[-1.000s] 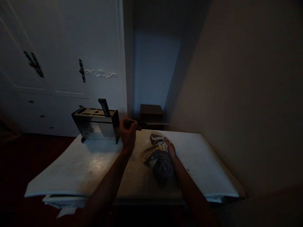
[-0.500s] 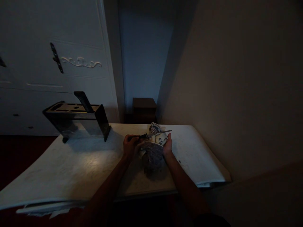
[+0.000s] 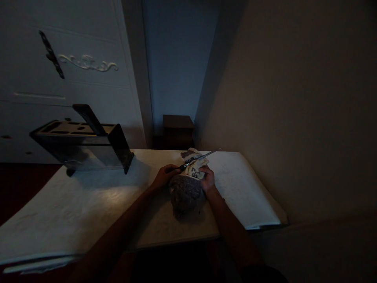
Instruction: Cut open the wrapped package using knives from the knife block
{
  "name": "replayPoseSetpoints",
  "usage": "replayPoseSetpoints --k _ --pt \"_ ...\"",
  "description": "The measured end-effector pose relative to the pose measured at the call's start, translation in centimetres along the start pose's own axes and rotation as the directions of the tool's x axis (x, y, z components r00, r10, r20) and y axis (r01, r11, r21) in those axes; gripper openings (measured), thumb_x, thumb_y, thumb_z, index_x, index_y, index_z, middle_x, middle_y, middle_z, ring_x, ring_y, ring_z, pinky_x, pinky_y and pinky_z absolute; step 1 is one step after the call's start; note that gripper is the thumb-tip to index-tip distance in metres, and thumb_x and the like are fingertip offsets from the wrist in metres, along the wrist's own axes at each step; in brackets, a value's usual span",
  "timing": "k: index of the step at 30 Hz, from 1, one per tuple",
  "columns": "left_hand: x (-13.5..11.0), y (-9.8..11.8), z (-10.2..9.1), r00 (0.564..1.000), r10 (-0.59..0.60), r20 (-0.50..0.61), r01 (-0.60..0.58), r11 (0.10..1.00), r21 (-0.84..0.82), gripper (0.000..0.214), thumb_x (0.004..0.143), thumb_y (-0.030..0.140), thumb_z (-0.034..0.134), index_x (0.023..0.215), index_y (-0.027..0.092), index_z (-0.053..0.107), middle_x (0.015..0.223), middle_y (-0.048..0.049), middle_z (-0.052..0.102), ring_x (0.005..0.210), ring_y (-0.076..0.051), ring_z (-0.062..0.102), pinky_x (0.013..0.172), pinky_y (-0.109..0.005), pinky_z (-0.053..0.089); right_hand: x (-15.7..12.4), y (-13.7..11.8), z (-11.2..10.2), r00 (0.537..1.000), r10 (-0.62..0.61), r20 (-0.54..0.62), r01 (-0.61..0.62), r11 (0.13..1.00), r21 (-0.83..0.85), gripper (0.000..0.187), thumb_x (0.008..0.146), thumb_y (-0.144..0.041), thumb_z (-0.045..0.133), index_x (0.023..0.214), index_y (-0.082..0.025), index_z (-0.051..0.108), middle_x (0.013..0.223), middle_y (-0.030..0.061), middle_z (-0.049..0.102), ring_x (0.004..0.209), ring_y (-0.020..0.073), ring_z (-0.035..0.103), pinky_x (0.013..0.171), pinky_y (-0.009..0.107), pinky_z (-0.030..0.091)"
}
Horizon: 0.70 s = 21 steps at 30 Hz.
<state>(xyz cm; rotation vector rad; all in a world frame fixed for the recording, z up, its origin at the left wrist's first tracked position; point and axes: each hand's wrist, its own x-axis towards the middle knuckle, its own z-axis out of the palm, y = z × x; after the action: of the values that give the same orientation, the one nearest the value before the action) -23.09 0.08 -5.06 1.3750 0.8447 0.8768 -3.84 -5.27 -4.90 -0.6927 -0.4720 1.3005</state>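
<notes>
My left hand (image 3: pixel 164 175) is closed around the black handle of a knife (image 3: pixel 208 153). Its narrow blade points to the right and away from me, tilted upward. The blade lies over a cloth (image 3: pixel 185 192), dark grey and fuzzy at the near side, cream with dark markings in the middle. At the cloth's right edge, my right hand (image 3: pixel 207 179) pinches the cream part between thumb and fingers. The near bulk of the cloth rests bunched on the table between my forearms. Dim light hides its finer folds.
On the left of the white-covered table (image 3: pixel 112 212) stands a slotted knife block (image 3: pixel 85 149), with one black-handled knife (image 3: pixel 90 119) sticking up from it. A brown wall (image 3: pixel 279 118) borders the right side. Beyond the far edge is a small brown box-shaped piece (image 3: pixel 177 122).
The knife has turned from nearly level to pointing farther away and upward. My right fingers have folded over the cream cloth. The view has shifted slightly, moving the block leftward.
</notes>
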Motion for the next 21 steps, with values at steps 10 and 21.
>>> replayPoseSetpoints --k 10,21 --pt "-0.3 0.0 -0.7 0.99 0.142 -0.022 -0.141 0.988 0.059 0.033 0.064 0.043 0.077 0.084 0.018 0.072 0.089 -0.0069 0.073 0.088 -0.025 0.066 0.084 -0.035 0.05 -0.7 1.0 1.5 0.997 -0.08 0.015 0.08 0.933 -0.351 0.034 0.06 -0.027 0.082 0.089 -0.019 0.066 0.081 0.0006 0.073 0.075 0.0192 0.069 0.075 0.032 0.055" --pt "-0.5 0.4 -0.8 0.988 0.134 -0.074 -0.133 0.991 0.021 0.027 0.06 0.038 0.078 0.077 0.017 0.074 0.08 -0.0058 0.072 0.079 -0.024 0.066 0.076 -0.031 0.05 -0.6 2.1 0.9 0.981 -0.193 0.008 0.165 0.814 -0.557 0.032 0.059 -0.029 0.082 0.087 -0.018 0.071 0.084 0.0029 0.074 0.078 0.0209 0.068 0.083 0.037 0.053"
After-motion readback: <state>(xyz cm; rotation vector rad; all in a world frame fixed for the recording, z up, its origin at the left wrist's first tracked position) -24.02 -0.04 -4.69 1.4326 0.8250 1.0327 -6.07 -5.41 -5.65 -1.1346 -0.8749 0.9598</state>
